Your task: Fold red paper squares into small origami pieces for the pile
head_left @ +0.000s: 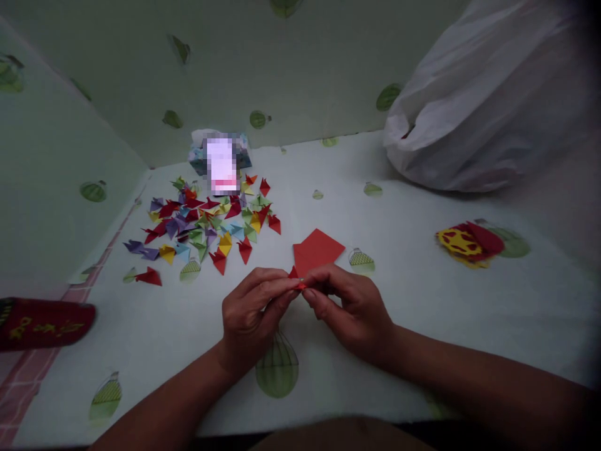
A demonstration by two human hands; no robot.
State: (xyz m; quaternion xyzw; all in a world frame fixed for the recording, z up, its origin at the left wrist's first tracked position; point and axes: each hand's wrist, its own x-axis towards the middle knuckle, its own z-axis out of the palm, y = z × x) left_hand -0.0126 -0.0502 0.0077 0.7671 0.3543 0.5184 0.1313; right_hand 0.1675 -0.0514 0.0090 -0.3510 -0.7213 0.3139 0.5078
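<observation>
Between my fingertips is a small folded piece of red paper point(299, 285), mostly covered by the fingers. My left hand point(256, 304) pinches it from the left, and my right hand point(350, 307) pinches it from the right, the two hands almost touching. Just beyond them, flat on the table, lie red square paper sheets point(322, 247), slightly fanned. To the far left spreads a loose pile of small folded paper pieces point(206, 228) in red, yellow, green, blue and purple. One red folded piece point(149, 277) lies apart, nearer to me.
A tissue box point(197, 156) stands at the back wall, with a bright, pixelated phone-like screen point(221, 163) before it. A large white plastic bag point(469, 125) bulges at the back right. Red and yellow cut-out pieces point(469, 243) lie at right. A dark red object with yellow characters point(51, 322) sits at the left edge.
</observation>
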